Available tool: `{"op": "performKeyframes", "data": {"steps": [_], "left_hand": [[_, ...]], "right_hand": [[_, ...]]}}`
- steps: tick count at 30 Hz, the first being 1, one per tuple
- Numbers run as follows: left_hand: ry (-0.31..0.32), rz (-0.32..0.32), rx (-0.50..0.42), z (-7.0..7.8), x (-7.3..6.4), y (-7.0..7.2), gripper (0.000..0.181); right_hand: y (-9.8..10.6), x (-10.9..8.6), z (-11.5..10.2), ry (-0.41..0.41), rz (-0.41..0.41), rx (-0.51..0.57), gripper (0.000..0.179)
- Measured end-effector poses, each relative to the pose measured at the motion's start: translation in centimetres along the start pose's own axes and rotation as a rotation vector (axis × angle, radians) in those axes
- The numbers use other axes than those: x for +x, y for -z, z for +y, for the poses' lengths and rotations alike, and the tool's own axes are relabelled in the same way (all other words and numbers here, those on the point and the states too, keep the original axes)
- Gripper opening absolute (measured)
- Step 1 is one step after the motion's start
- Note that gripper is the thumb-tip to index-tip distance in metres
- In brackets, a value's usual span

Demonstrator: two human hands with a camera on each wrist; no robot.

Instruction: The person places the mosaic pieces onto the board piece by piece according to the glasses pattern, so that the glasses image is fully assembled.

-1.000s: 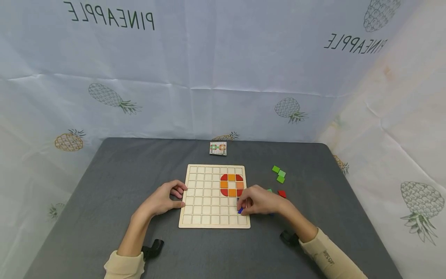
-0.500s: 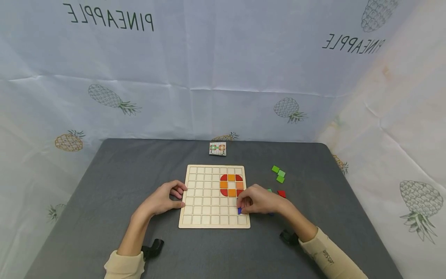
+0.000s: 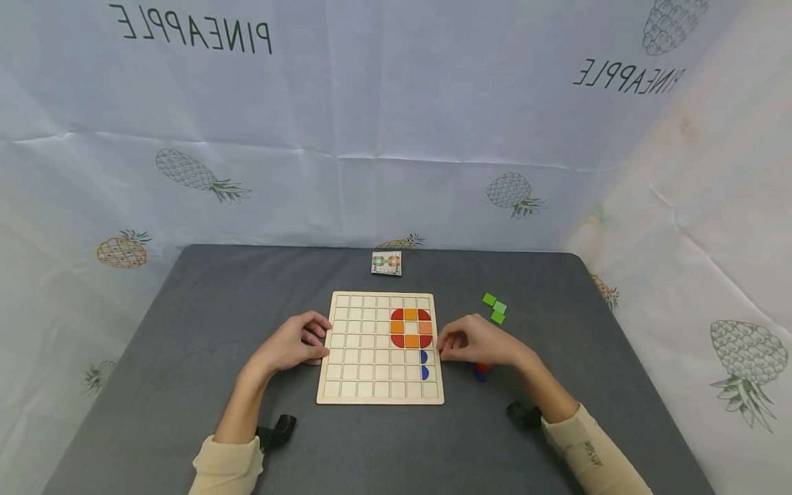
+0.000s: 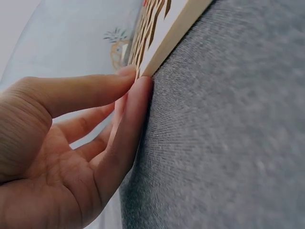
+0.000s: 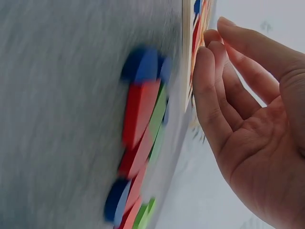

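The wooden board (image 3: 373, 357) lies flat on the table (image 3: 247, 282), two blue pieces (image 3: 424, 372) set in its rightmost column. The left hand (image 3: 297, 342) pinches its left edge, probably for keeping it steady. The right hand (image 3: 479, 339), fingers relaxed, nothing seen in them, is just beside the right edge, near the loose pieces (image 5: 139, 114). Before its near edge, there is room.
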State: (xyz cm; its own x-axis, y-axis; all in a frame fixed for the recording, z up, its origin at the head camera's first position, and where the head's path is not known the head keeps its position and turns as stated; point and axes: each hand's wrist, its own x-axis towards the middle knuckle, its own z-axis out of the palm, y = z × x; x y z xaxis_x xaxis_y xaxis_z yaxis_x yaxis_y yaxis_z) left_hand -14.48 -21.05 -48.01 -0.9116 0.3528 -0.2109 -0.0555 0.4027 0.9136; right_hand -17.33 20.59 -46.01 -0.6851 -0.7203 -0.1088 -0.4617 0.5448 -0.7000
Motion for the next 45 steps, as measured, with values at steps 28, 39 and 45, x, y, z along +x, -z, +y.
{"op": "performKeyframes", "data": {"steps": [28,39,45], "left_hand": [[-0.021,-0.009,-0.021,0.3,0.3,0.0,0.047],[-0.014,-0.002,-0.018,0.0,0.4,0.0,0.046],[-0.001,0.008,-0.019,0.0,0.5,0.1,0.047]], "right_hand": [[1.9,-2.6,4.6,-0.195,0.127,-0.022,0.033],[1.9,-2.2,4.9,-0.207,0.128,-0.024,0.024],[2.3,-1.9,5.0,-0.166,0.088,-0.003,0.026]]}}
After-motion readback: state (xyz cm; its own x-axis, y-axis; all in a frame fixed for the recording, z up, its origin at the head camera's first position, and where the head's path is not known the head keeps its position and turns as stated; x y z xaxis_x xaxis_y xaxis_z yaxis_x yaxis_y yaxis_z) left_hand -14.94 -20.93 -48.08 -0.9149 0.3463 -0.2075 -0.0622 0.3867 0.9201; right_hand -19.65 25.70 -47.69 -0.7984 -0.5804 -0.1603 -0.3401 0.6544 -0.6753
